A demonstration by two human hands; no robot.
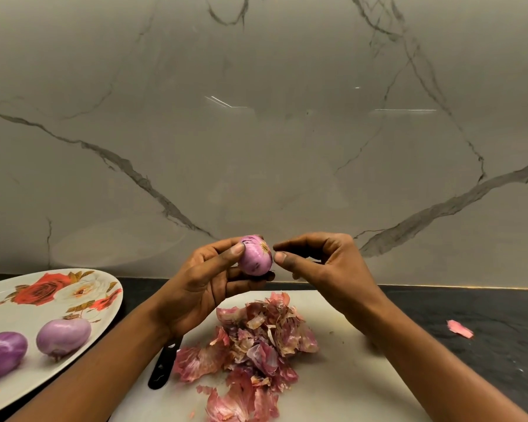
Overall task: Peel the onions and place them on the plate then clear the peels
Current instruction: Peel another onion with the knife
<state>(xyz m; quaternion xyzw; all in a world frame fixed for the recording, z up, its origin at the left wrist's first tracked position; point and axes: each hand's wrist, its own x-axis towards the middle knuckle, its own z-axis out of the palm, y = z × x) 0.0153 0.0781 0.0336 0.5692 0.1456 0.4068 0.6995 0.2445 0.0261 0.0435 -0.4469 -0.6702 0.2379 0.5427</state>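
Note:
My left hand (205,281) grips a small purple onion (255,256) above the white cutting board (348,376), its root end turned toward my right hand. My right hand (317,263) is just to the right of the onion, thumb and forefinger curled together at its root end; whether they pinch a bit of skin I cannot tell. A heap of pink peels (253,351) lies on the board below. Two peeled onions (63,335) (2,354) sit on the flowered oval plate (19,312) at the left.
A black-handled knife (163,365) lies at the board's left edge, partly under my left forearm. One stray peel (459,328) lies on the dark counter at the right. A marble wall rises close behind the counter.

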